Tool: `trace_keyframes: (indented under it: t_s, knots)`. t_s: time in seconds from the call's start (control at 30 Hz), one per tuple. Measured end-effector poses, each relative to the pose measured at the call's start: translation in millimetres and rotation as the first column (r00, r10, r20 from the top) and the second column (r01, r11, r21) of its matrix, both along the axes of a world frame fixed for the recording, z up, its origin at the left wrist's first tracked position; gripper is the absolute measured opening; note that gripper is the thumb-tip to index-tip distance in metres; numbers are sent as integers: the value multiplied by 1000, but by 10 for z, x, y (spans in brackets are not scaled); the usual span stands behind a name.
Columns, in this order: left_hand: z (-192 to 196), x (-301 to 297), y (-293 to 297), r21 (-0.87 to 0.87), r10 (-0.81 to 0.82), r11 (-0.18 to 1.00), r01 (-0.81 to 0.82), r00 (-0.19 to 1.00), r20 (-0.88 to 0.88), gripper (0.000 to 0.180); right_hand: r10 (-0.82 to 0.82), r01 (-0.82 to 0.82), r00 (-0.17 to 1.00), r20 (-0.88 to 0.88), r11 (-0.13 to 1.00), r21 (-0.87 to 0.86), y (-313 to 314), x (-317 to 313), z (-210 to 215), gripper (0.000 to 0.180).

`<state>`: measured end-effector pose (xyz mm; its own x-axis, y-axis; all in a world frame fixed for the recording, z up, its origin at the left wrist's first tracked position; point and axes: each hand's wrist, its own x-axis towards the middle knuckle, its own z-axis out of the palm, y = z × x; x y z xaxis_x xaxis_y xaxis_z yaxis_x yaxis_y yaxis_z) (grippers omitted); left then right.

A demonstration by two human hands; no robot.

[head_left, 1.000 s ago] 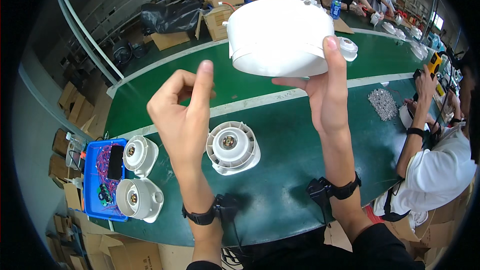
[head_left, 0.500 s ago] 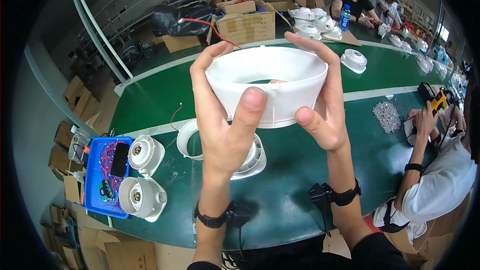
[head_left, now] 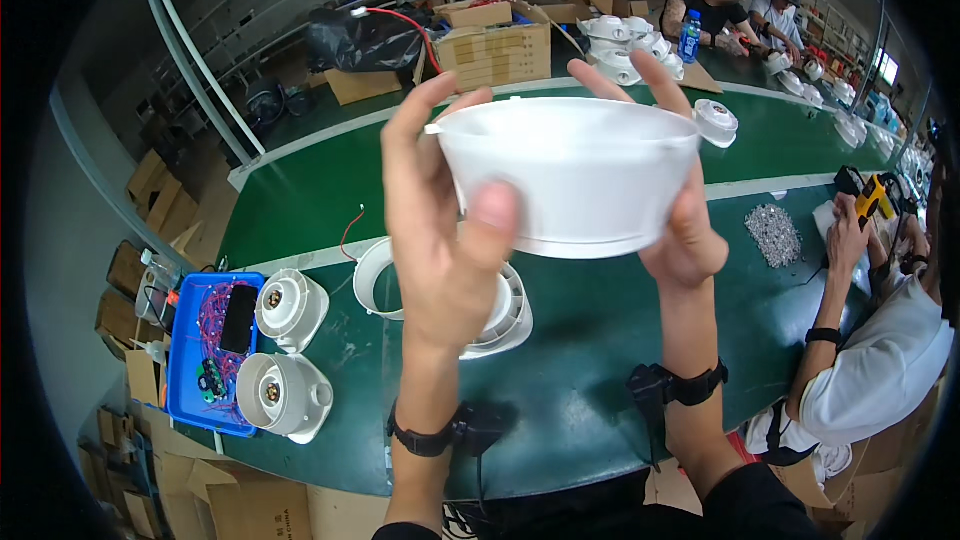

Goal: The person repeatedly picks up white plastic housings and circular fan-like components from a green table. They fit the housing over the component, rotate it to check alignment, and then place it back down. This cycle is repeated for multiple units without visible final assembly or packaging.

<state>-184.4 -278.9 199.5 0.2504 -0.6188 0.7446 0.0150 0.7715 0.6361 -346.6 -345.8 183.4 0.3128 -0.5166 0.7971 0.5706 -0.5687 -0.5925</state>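
Note:
Raised above the table, a white plastic ring [head_left: 590, 175] with tapered walls sits between my hands. My left hand [head_left: 430, 230] grips its left side, the thumb pressed on the near wall and the fingers behind. At the other end my right hand [head_left: 685, 225] is closed round the wall, its fingertips showing above the far rim. A red wire [head_left: 415, 22] with a white plug rises behind my left fingers; where it is fixed is hidden. On the table beneath, a second white ring [head_left: 372, 285] and a round white housing [head_left: 512, 320] are partly covered by my left arm.
Left on the green table [head_left: 580, 380] stand two white housings [head_left: 292, 310] beside a blue tray [head_left: 208, 424] of wires, a phone and a circuit board. A pile of small clear parts [head_left: 772, 236] lies right, near a co-worker's arm [head_left: 838, 280]. Another white housing [head_left: 716, 122] sits farther back.
The white ring has turned and shifted slightly right, so its opening shows less. My right hand has moved right, its thumb no longer on the near wall. The co-worker's hands at right have moved.

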Motion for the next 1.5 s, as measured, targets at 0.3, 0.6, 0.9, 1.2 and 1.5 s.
trace_keyframes:
  t_s: [0.3,0.6,0.9,1.2,1.5]
  knots:
    - [-27,1,-15,-75,253,967,-242,942,222,85,-209,213,975,-80,976,42,90,161,-22,89]
    - [-9,135,-28,-231,394,913,-337,876,278,52,-74,88,996,-55,950,301,110,86,-8,93]
    - [47,104,93,43,-83,996,84,996,-13,112,157,-159,987,26,969,187,70,72,-32,109]
    - [7,33,59,2,-124,992,124,991,54,83,234,-239,971,46,946,220,12,-10,-49,119]
    - [36,79,43,33,214,975,-218,972,102,34,230,-266,961,156,923,279,-9,1,-62,86]
